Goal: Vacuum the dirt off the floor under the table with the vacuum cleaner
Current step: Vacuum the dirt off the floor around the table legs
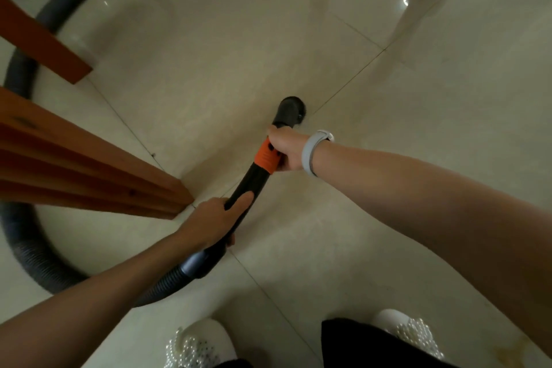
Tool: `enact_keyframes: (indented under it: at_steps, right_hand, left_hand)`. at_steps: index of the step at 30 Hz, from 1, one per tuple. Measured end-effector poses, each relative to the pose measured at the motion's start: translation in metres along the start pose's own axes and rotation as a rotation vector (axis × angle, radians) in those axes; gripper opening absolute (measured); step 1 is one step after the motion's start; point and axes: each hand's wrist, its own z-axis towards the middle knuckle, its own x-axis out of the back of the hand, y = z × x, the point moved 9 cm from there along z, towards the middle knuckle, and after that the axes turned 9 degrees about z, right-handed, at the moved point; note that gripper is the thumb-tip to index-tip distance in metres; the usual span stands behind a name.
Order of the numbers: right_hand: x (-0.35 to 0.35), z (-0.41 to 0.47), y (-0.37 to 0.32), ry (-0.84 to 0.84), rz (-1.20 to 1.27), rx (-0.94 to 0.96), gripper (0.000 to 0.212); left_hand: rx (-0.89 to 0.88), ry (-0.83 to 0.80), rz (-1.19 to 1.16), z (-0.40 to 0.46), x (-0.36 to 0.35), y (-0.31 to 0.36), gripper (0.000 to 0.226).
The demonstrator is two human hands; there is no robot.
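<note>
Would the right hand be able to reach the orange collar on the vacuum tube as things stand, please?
Probably yes: the right hand already grips the vacuum tube right at the orange collar, nothing between them. The left hand holds the tube lower down, clear of it.

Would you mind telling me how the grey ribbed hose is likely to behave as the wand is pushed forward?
The hose looks floppy: it lies in a loose loop. It will probably drag behind the wand and may snag on the wooden leg that it curves round.
</note>
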Motion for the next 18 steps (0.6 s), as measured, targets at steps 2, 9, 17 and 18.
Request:
enact_keyframes:
  at_steps: [2, 9, 17, 18]
  right_hand:
    - [-0.013, 0.003, -0.011, -0.031, 0.031, 0.038, 0.023]
    - [-0.016, 0.008, -0.027, -0.018, 0.062, 0.105, 0.024]
    - [0.029, 0.009, -0.037, 0.135, 0.078, 0.147, 0.022]
    - [0.037, 0.008, -0.035, 0.156, 0.086, 0.147, 0.021]
  left_hand:
    - [0.0, 0.056, -0.063, 0.004, 0.009, 0.0, 0.057]
    - [-0.013, 0.023, -0.115, 0.015, 0.022, 0.012, 0.062]
    - [-0.062, -0.072, -0.077, 0.028, 0.008, 0.046, 0.069]
    - [-0.07, -0.083, -0.072, 0.027, 0.005, 0.05, 0.068]
